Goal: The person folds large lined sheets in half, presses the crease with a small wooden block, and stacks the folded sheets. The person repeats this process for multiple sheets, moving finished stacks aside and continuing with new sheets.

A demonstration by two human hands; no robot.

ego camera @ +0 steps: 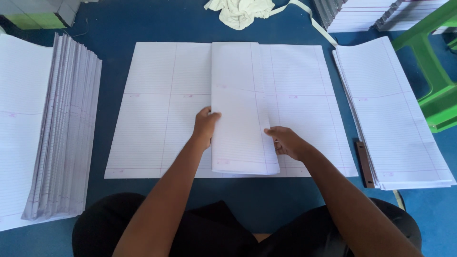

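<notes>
while both hands (205, 126) (287, 142) lie flat, fingers unclenched, on the folded sheet (240, 109), square its edges before you crease.

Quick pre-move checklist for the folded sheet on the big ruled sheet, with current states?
1. Left hand on the left edge of the folded sheet: ok, fingertips touch it.
2. Right hand on the right edge of the folded sheet: ok, fingers at the edge.
3. Folded sheet squared to the large ruled sheet: not ok, it lies slightly tilted.
4. Large ruled sheet flat on the blue floor: ok, no curled corners seen.
5. Right stack and left fanned stack apart from the large sheet: ok, blue gap on both sides.
6. Crease pressed sharp: cannot tell.
</notes>
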